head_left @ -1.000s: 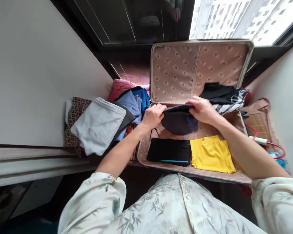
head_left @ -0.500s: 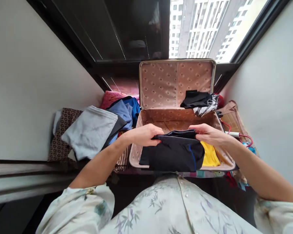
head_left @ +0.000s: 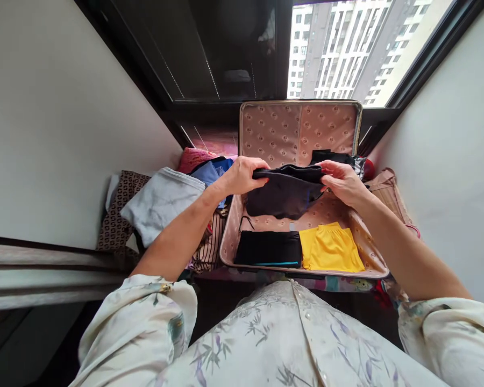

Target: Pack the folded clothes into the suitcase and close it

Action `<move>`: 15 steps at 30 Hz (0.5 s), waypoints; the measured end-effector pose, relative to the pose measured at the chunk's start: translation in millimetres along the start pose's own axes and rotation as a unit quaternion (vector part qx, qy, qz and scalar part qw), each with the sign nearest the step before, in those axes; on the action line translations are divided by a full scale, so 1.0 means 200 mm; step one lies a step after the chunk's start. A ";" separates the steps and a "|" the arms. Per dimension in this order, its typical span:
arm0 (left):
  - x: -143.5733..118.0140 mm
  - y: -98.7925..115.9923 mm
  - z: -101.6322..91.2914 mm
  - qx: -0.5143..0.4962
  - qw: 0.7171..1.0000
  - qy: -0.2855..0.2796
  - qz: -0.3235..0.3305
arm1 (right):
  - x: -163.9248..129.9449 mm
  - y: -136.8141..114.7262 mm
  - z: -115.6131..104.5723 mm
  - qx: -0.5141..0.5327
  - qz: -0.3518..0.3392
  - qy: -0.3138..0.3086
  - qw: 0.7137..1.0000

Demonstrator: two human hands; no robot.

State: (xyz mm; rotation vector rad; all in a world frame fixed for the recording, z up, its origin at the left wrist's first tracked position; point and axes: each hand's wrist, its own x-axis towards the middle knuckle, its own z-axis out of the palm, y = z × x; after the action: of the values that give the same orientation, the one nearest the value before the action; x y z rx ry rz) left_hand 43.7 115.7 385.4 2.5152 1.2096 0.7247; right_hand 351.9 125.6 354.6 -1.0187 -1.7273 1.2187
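Observation:
A dark folded garment [head_left: 284,196] with a blue line on its side hangs above the open suitcase [head_left: 225,242]; its exact kind I cannot tell. My left hand [head_left: 248,174] pinches the left end of its upper edge. At the other end, my right hand [head_left: 341,180] grips the same edge between thumb and fingers. Below, a folded black garment [head_left: 268,247] with a light-blue stripe lies in the suitcase's near left part. A folded yellow garment [head_left: 331,248] sits beside it on the right.
Left of the suitcase are a grey cloth [head_left: 161,199], a brown patterned fabric [head_left: 119,215] and blue clothes [head_left: 205,173]. Black clothing [head_left: 333,157] rests against the raised lid [head_left: 270,129]. A brown bag [head_left: 385,185] stands at the right, near the wall.
Both hands have carried the dark garment away from my body, toward the lid. The black and yellow folded garments beneath have come into fuller view. The camera view has shifted slightly.

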 end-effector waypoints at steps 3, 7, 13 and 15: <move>-0.17 0.04 0.05 0.023 0.999 -0.030 0.020 | -0.11 0.04 0.07 -0.039 -0.034 -0.010 0.999; -0.51 0.05 0.36 0.054 0.987 -0.143 -0.038 | -0.37 0.33 0.25 -0.089 -0.011 -0.058 0.994; -0.92 0.06 0.88 -0.064 0.941 -0.289 -0.165 | -0.72 0.83 0.53 -0.156 0.163 -0.177 0.958; -0.97 0.05 0.96 -0.088 0.929 -0.303 -0.194 | -0.75 0.91 0.56 -0.162 0.189 -0.198 0.948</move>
State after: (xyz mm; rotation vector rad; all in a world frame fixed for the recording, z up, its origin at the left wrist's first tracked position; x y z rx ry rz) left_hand 51.1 -46.0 165.8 2.0196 1.2643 -0.0485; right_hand 338.7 -9.6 132.4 -1.4251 -2.1625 1.4885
